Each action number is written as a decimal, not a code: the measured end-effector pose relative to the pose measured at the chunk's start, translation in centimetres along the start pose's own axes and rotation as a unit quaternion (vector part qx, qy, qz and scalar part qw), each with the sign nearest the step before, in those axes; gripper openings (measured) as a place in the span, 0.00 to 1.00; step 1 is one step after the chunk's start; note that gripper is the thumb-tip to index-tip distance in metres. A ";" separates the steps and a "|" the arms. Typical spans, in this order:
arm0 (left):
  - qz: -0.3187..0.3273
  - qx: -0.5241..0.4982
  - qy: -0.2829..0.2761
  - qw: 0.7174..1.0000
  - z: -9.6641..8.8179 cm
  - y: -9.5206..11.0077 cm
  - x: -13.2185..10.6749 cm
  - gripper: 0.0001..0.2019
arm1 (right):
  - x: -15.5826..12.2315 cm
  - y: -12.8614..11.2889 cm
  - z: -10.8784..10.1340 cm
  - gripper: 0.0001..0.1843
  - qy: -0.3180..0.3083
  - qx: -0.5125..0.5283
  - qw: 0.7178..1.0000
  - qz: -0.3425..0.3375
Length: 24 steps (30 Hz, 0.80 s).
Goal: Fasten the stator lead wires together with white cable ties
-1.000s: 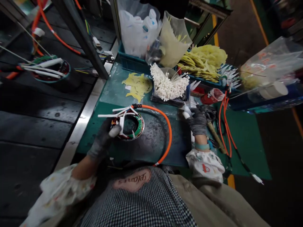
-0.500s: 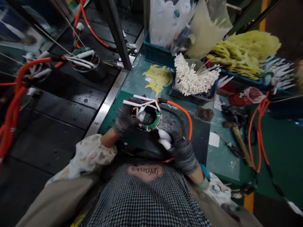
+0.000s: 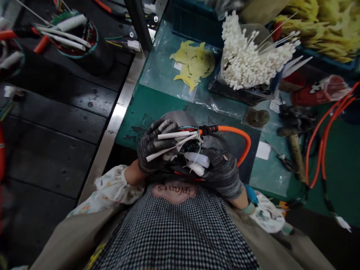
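Note:
My left hand (image 3: pixel 153 148), in a dark glove, grips a wound stator ring (image 3: pixel 188 145) with white sleeved leads sticking out of it, held close to my chest above the green mat (image 3: pixel 146 108). My right hand (image 3: pixel 222 170), also gloved, holds the ring's other side, with white taped fingertips against it. An orange cable (image 3: pixel 239 132) runs from the ring in an arc to the right. The ring itself is mostly hidden between my hands.
A tub of white cable ties (image 3: pixel 247 60) stands behind, with yellow paper pieces (image 3: pixel 194 63) on plastic to its left. A hammer (image 3: pixel 295 142) and orange wires (image 3: pixel 323 138) lie at right. Another stator (image 3: pixel 70 33) sits on the dark conveyor at left.
My right hand came back from the tools at right to the stator ring. Both hands lifted the ring off the mat and drew it toward my chest.

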<state>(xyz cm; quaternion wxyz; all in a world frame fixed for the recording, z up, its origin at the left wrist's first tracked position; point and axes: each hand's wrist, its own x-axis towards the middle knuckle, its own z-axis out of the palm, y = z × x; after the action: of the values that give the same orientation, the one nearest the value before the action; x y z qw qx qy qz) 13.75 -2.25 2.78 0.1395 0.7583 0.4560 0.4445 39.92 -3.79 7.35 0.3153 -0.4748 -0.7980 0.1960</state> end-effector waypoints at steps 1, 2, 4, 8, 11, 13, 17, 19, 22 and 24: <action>-0.002 0.007 -0.007 1.000 0.0 0.0 -0.1 0.09 | 0.3 -0.3 -0.1 0.13 0.005 -0.007 1.000 -0.002; -0.001 0.005 -0.009 1.000 -0.1 -0.1 -0.1 0.09 | 0.4 -0.5 -0.1 0.13 0.008 -0.011 1.000 -0.001; 0.018 -0.016 0.001 1.000 -0.1 -0.1 0.0 0.07 | 0.5 -0.8 -0.1 0.13 0.019 -0.016 1.000 0.004; 0.051 -0.034 0.010 0.998 0.0 0.2 1.4 0.06 | -0.1 -0.3 -0.2 0.14 0.035 -0.011 0.999 0.000; 0.072 -0.007 -0.022 0.997 0.0 1.1 3.6 0.09 | -0.8 0.9 -0.7 0.15 0.061 -0.036 0.997 0.019; 0.093 0.009 -0.046 0.995 0.2 1.6 5.4 0.10 | -0.9 1.6 -1.3 0.16 0.091 -0.083 0.992 0.031; 0.112 0.019 -0.128 0.985 1.0 2.2 8.7 0.11 | 0.0 2.1 -2.5 0.16 0.103 -0.153 0.983 -0.009; 0.085 0.011 -0.167 0.982 1.6 2.3 9.9 0.13 | 0.6 2.0 -3.0 0.14 0.088 -0.147 0.985 -0.010; 0.037 -0.003 -0.215 0.976 2.6 2.6 11.6 0.17 | 0.9 2.0 -3.5 0.13 0.075 -0.134 0.988 0.009; 0.000 -0.002 -0.226 0.974 3.3 3.0 12.7 0.19 | 0.8 2.3 -3.7 0.12 0.084 -0.131 0.987 0.031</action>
<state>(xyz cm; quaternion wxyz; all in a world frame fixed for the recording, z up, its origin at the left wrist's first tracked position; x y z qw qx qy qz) 20.52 7.09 9.74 0.2410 0.8388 0.4117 0.2623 43.67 -1.94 8.89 0.3102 -0.5509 -0.7725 0.0593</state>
